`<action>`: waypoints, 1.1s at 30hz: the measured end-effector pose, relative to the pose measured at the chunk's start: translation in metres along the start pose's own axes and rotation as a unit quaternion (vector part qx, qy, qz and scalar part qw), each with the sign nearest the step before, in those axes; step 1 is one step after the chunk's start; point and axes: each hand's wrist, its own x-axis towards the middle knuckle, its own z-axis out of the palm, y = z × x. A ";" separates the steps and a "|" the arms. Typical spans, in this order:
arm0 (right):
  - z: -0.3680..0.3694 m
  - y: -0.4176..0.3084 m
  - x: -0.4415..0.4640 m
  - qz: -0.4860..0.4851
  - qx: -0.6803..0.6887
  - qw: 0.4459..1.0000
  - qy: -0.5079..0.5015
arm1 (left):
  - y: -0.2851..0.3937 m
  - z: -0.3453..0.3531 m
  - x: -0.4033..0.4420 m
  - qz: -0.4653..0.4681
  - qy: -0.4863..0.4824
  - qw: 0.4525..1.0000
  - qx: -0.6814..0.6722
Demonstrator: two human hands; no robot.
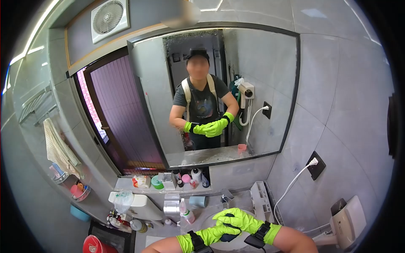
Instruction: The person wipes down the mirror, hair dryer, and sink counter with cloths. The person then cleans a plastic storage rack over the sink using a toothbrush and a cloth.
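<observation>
handling a dark item (229,237) over the sink (207,216) | the person's left hand (211,234) and right hand (244,221) are clasping it | any shift is needing steady fingers

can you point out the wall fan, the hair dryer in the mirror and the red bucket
wall fan (109,21): head view, on its round grille
hair dryer (246,90): head view, on its body as reflected in the mirror
red bucket (87,245): head view, on its inside near the rim
</observation>
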 end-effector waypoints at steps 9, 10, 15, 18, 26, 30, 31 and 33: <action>0.004 0.089 -0.003 -0.074 -0.228 0.968 0.075 | -0.116 -0.026 0.050 0.008 0.042 0.984 0.173; 0.011 0.088 -0.004 0.054 -0.087 0.989 0.107 | -0.113 -0.019 0.053 0.056 0.073 0.953 0.289; 0.027 0.155 0.000 -0.036 -0.165 0.959 0.226 | -0.160 -0.035 0.058 0.157 0.124 0.900 0.388; 0.033 0.177 0.002 -0.024 -0.096 0.957 0.273 | -0.134 -0.020 0.057 0.148 0.124 0.909 0.369; 0.019 0.049 -0.072 -0.094 0.249 0.884 0.385 | 0.016 0.019 0.010 0.002 0.009 1.000 -0.011; 0.026 0.158 -0.112 -0.095 0.172 0.900 0.388 | -0.009 -0.033 0.047 -0.006 0.110 0.959 0.260; 0.037 0.142 -0.121 -0.070 0.208 0.882 0.418 | -0.005 -0.023 0.055 0.045 0.156 0.944 0.286; 0.053 0.114 -0.137 -0.014 0.283 0.840 0.463 | 0.040 0.024 0.061 0.104 0.160 0.975 0.117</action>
